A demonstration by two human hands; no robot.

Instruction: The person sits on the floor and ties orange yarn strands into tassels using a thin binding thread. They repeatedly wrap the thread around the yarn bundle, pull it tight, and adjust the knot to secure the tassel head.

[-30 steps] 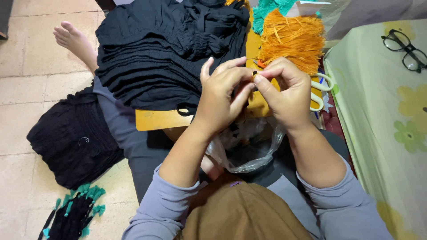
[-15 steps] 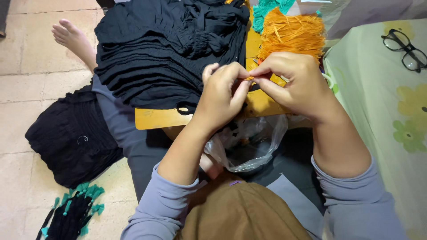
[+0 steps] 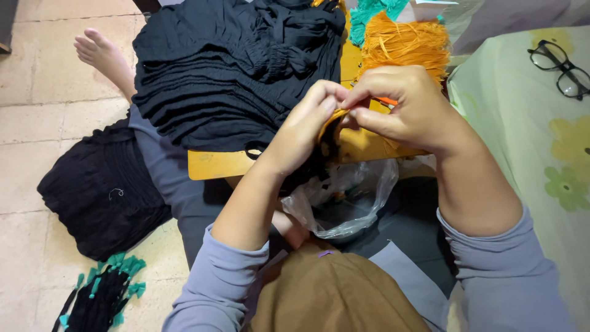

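Note:
My left hand (image 3: 304, 132) and my right hand (image 3: 399, 107) meet above a yellow wooden board (image 3: 215, 164) on my lap. Both pinch a small orange tassel (image 3: 332, 118) whose dark end hangs between the fingers. A thin orange strand (image 3: 387, 101) sticks out under my right fingers. A bundle of orange threads (image 3: 402, 43) lies just beyond my right hand. Pleated black fabric (image 3: 233, 67) is heaped across the board to the left of my hands.
A clear plastic bag (image 3: 350, 203) sits open in my lap below the hands. Teal threads (image 3: 372, 12) lie at the top. Black glasses (image 3: 562, 67) rest on a green flowered sheet (image 3: 541, 154) at right. Black cloth (image 3: 104, 190), a teal-tipped black bundle (image 3: 101, 295) and my bare foot (image 3: 101, 55) are on the tiled floor.
Both hands have shifted slightly lower and to the right together. My right hand has rolled over the tassel, covering the white scissor handles that showed beside it a second ago.

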